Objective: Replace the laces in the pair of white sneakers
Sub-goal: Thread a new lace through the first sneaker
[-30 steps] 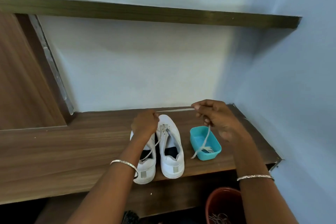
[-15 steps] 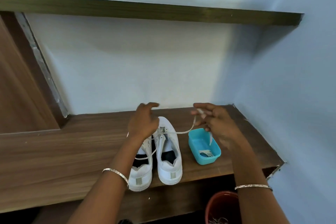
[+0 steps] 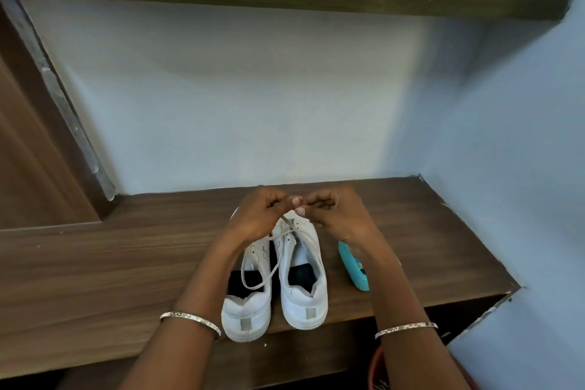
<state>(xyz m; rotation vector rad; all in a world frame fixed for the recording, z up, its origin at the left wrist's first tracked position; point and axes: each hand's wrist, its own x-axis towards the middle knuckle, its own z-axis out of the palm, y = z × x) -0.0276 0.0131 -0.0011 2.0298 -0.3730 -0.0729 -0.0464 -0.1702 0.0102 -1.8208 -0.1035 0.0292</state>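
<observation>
Pinching the white lace (image 3: 283, 233) over the toe end of the right sneaker (image 3: 305, 291), the left hand (image 3: 259, 217) and right hand (image 3: 337, 220) meet thumb to thumb in the head view, probably to feed a front eyelet. Slack loops back over the left sneaker (image 3: 247, 310) just beside. A teal tub (image 3: 352, 267) lies near that sneaker's right, handy on the wooden shelf (image 3: 95, 263).
</observation>
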